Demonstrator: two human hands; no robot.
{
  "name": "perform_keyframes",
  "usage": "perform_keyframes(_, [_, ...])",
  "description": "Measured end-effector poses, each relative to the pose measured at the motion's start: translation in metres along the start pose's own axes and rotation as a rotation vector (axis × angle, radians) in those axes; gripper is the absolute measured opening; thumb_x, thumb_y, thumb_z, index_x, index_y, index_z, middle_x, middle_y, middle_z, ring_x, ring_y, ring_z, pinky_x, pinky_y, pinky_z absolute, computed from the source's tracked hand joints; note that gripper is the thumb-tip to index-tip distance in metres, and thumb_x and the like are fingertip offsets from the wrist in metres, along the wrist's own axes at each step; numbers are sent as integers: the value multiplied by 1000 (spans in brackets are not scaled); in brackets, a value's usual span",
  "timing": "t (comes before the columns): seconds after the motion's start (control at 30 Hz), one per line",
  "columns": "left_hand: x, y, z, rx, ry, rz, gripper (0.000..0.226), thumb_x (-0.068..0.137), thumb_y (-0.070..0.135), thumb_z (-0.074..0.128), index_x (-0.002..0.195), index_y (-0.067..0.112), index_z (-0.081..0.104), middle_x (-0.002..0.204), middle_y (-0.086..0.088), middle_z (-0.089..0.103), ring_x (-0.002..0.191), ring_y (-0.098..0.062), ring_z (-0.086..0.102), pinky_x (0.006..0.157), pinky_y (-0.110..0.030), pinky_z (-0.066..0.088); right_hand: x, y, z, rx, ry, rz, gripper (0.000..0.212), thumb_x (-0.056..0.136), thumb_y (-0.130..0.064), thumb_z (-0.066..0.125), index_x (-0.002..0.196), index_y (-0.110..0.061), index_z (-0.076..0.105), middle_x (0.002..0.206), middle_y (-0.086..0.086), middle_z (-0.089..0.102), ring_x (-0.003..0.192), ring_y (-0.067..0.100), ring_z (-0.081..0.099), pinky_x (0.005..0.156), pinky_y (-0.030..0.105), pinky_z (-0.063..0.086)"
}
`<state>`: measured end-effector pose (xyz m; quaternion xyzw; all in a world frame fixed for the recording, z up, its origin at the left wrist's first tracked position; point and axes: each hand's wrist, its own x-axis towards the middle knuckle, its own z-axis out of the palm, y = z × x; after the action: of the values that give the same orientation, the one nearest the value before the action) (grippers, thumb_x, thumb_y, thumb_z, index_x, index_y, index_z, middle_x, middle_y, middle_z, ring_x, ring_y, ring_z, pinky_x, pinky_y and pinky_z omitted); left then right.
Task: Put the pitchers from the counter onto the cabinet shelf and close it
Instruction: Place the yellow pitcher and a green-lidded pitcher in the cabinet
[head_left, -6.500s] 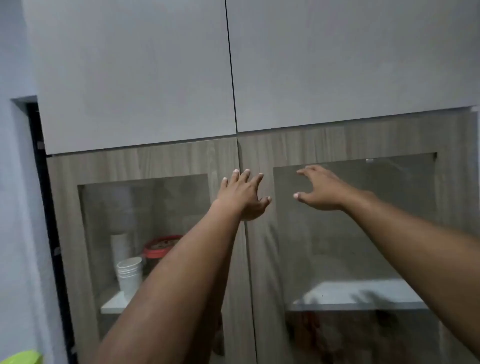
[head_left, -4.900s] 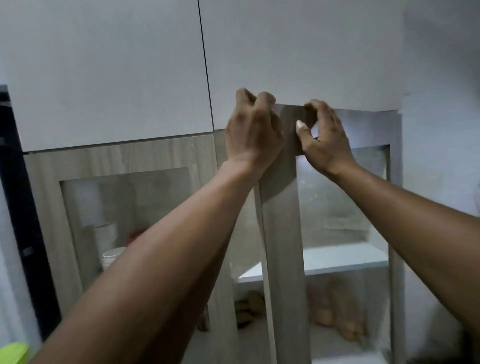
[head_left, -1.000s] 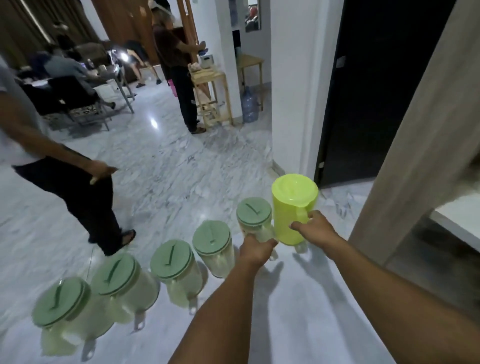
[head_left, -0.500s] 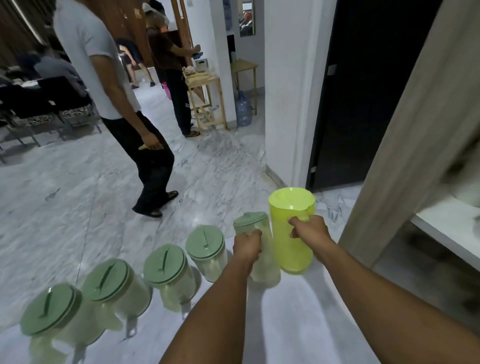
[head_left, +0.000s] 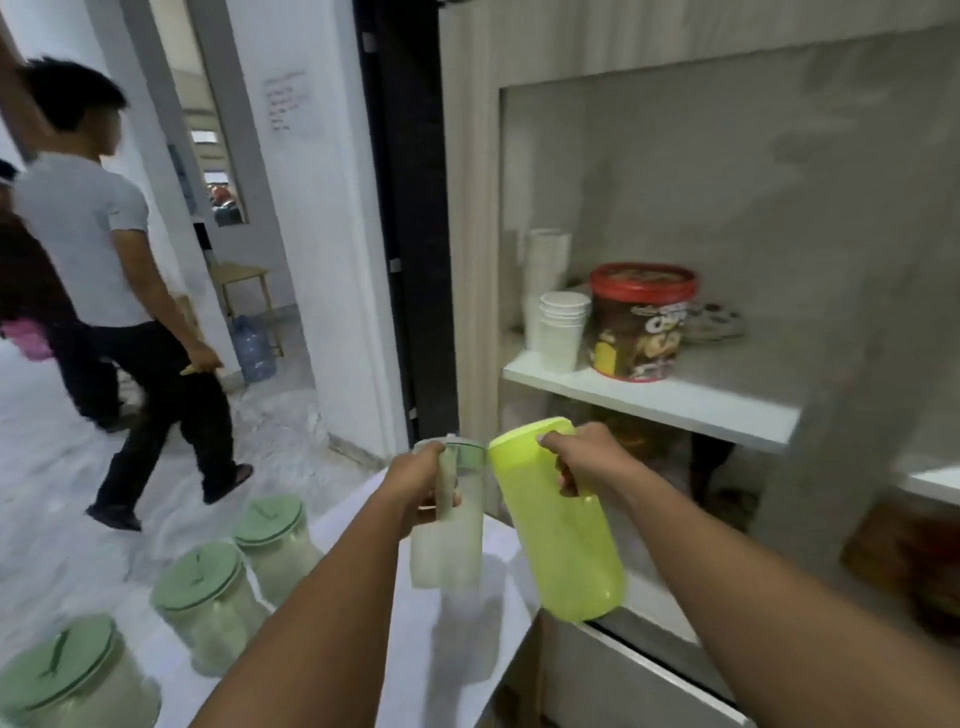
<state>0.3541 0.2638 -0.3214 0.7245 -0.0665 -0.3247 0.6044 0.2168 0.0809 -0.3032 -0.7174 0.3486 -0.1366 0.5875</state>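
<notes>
My left hand (head_left: 415, 486) grips the handle of a clear pitcher with a green lid (head_left: 449, 540), held in the air above the white counter (head_left: 405, 639). My right hand (head_left: 582, 457) holds a yellow-green pitcher (head_left: 566, 545) by its handle, tilted, right beside the clear one and in front of the cabinet. The cabinet shelf (head_left: 649, 402) is white and lies just above and beyond both pitchers. Three more clear pitchers with green lids (head_left: 208, 603) stand in a row on the counter at the lower left.
On the shelf stand stacked white cups (head_left: 561, 332), a red-lidded tub (head_left: 641, 322) and a flat plate behind it. Jars sit in the dim space below the shelf. A person in a white shirt (head_left: 119, 291) walks on the marble floor at left, near a water bottle (head_left: 253, 349).
Both hands have lifted their pitchers off the counter and carried them right, toward the cabinet. The view has swung from the room to the shelf. The person at left has walked further away.
</notes>
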Motion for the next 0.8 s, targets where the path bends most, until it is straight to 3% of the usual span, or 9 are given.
perform_keyframes(0.13, [-61, 25, 62, 172, -265, 10, 41, 89, 48, 65, 104, 10, 67, 85, -13, 68, 72, -28, 65, 77, -36, 53, -80, -3, -101, -90, 70, 11, 28, 87, -27, 71, 81, -8, 51, 60, 8, 40, 42, 20, 39, 45, 26, 35])
perform_keyframes(0.23, [-98, 43, 119, 267, -448, 38, 44, 86, 49, 69, 107, 10, 68, 85, -13, 66, 68, -23, 59, 69, -31, 48, -136, -3, -175, -138, 155, 67, 33, 88, -33, 70, 74, -12, 49, 56, 5, 38, 40, 18, 35, 44, 24, 30])
perform_keyframes(0.33, [-134, 65, 184, 344, -623, 52, 41, 83, 49, 70, 97, 10, 69, 71, -9, 67, 57, -20, 59, 55, -27, 46, -192, -6, -252, -192, 216, 202, 40, 89, -45, 67, 73, -15, 47, 57, 1, 37, 41, 14, 33, 40, 20, 30])
perform_keyframes(0.43, [-180, 94, 254, 421, -775, 130, 40, 90, 50, 61, 84, 11, 65, 55, -4, 63, 52, -18, 53, 50, -24, 39, -247, -15, -323, -220, 336, 304, 43, 91, -51, 62, 68, -18, 45, 56, -1, 35, 42, 11, 30, 38, 19, 27])
perform_keyframes(0.5, [-214, 112, 300, 441, -869, 194, 40, 94, 50, 55, 84, 12, 64, 55, -2, 63, 52, -16, 51, 49, -23, 41, -285, -23, -363, -196, 472, 312, 44, 93, -49, 59, 67, -18, 44, 58, -1, 34, 46, 12, 29, 38, 20, 27])
perform_keyframes(0.67, [-265, 129, 409, 274, -920, 353, 33, 97, 43, 50, 105, 15, 64, 100, -4, 71, 81, -19, 64, 77, -32, 46, -345, -33, -443, 61, 875, 24, 44, 91, -53, 58, 67, -19, 43, 60, 2, 36, 47, 16, 36, 48, 25, 28])
perform_keyframes(0.8, [-264, 119, 491, 94, -908, 340, 32, 95, 33, 53, 113, 11, 67, 110, -6, 74, 86, -19, 64, 73, -32, 45, -344, -23, -489, 232, 1127, -242, 46, 88, -57, 60, 65, -18, 51, 58, 3, 45, 48, 17, 47, 48, 23, 38])
